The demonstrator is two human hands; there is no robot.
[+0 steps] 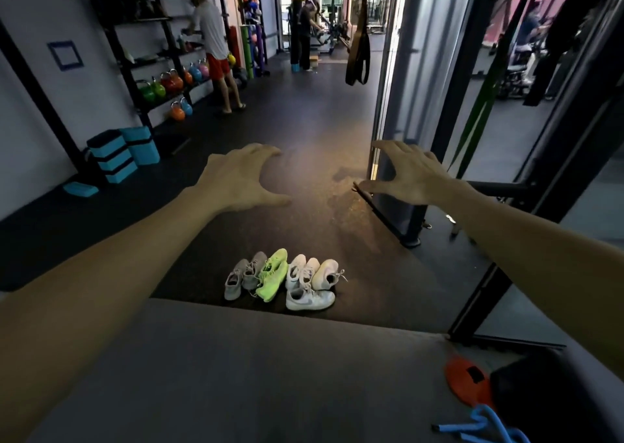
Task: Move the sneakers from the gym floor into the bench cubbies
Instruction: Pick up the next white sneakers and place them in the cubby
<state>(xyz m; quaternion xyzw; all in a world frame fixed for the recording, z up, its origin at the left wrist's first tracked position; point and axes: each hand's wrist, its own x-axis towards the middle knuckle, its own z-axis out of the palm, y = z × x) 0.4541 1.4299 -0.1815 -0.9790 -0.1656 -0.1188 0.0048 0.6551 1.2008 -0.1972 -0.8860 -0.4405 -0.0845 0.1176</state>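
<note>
a view from a head-worn camera looking down across a grey padded bench top (236,375) onto a dark rubber gym floor (320,139). both bare arms stretch forward over the bench. the left hand (239,176) and right hand (408,172) hang in the air, palms down, fingers spread and slightly curled, holding nothing.

the sneakers sit in a tight cluster on the floor just beyond the bench's far edge, below the hands and nearer the viewer than either one, roughly midway between them. from left to right: a grey pair (244,274), a neon green pair (273,274), and white sneakers (310,284), with one white shoe lying crosswise in front. most shoes point their long axis away from the viewer.

neither hand seems clearly nearer; the left lines up with the grey side, the right with the white side. the cubbies are not visible, presumably under the bench. reaching the shoes likely means lowering both hands and drawing them back.
</note>
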